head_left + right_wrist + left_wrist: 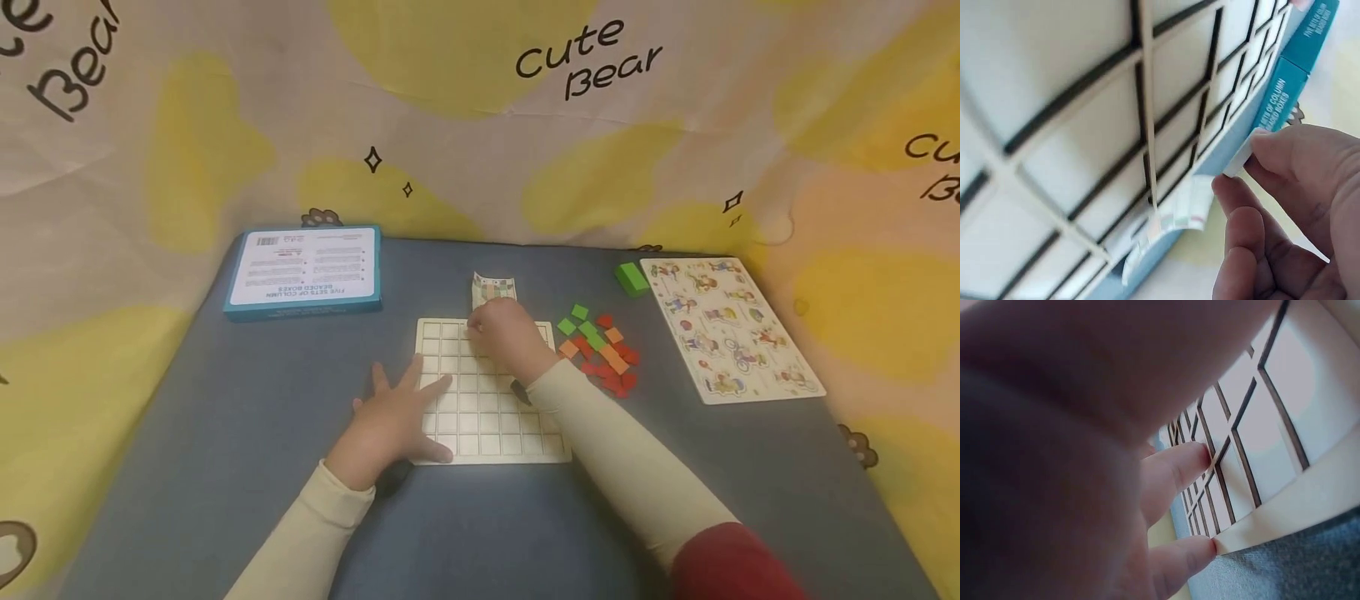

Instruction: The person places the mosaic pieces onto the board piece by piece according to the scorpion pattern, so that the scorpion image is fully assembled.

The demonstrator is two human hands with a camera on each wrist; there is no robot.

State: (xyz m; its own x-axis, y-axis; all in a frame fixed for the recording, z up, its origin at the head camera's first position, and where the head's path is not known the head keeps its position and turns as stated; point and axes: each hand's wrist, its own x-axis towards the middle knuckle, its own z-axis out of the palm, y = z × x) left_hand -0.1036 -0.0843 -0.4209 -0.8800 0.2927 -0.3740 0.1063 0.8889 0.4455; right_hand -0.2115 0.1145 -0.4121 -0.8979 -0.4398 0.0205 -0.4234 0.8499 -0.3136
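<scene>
A pale wooden grid board (pixel 487 425) with square cells lies flat on the table. My left hand (pixel 386 425) rests spread over its left edge, thumb at the near corner; in the left wrist view two fingertips (pixel 1197 456) touch the board. My right hand (pixel 512 333) is over the far part of the board. Between thumb and forefinger it pinches a small, thin whitish tile (pixel 1241 156), seen nearly edge-on in the right wrist view. Just beyond the board stands a curled paper card (pixel 493 288) printed with coloured squares, partly covered by the right hand.
Right of the board lie loose green, orange and red tiles (pixel 615 360). Farther right are a green block (pixel 632 280) and a picture board (pixel 757 367) with cartoon figures. A teal-edged box (pixel 303 271) lies at the back left, before a patterned cloth (pixel 465 125).
</scene>
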